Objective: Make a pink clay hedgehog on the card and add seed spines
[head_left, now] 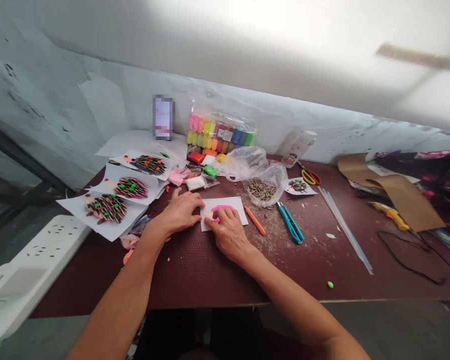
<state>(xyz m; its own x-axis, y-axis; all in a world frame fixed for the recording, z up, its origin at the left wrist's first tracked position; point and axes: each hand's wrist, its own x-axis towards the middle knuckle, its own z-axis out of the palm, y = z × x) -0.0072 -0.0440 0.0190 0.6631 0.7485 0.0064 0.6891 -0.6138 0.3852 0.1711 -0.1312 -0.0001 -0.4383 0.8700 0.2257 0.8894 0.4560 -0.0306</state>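
Observation:
A small white card [241, 206] lies on the dark red table, bearing flat pink modelling clay [220, 207] and a paler peach piece at its left. Over this clay my right hand [230, 234] is bent, its fingers close together and pressing on it; the fingertips are partly hidden. At the card's left edge rests my left hand [181, 211], fingers apart and holding nothing. An orange clay-tool-like stick [255, 220] lies just right of the card. Finished-looking hedgehog pictures [105, 207] with dark spikes and green dots lie on white sheets to the left.
A plastic bag of brown, seed-like pieces [262, 190] stands behind a teal utility knife [290, 223]. Further right are scissors [310, 177], clear glue sticks [347, 231] and a yellow glue gun [392, 215]. Coloured clay packs [221, 134] and a white power strip [41, 255] sit around.

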